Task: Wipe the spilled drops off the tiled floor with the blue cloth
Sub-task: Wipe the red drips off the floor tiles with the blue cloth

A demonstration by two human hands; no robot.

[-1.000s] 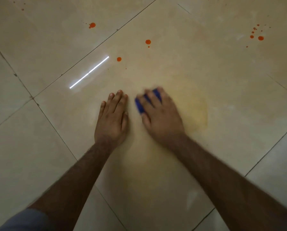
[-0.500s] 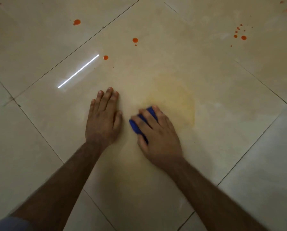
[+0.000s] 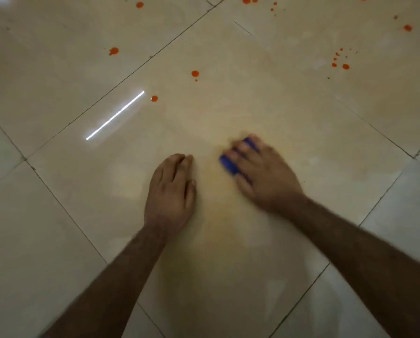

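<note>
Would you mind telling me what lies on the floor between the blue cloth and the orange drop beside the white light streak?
In the head view, only bare tile separates the blue cloth from that orange drop.

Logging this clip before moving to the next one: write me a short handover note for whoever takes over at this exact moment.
Right hand: pressing the blue cloth on the tiled floor, fingers curled over it; blurred.
Left hand: rests on the floor beside it, fingers bent, holding nothing.
Done: a faint yellowish smear marks the tile around the hands; no drops there.
Left: orange drops ahead of the hands, more at and, a cluster far right, others along the top edge.
</note>
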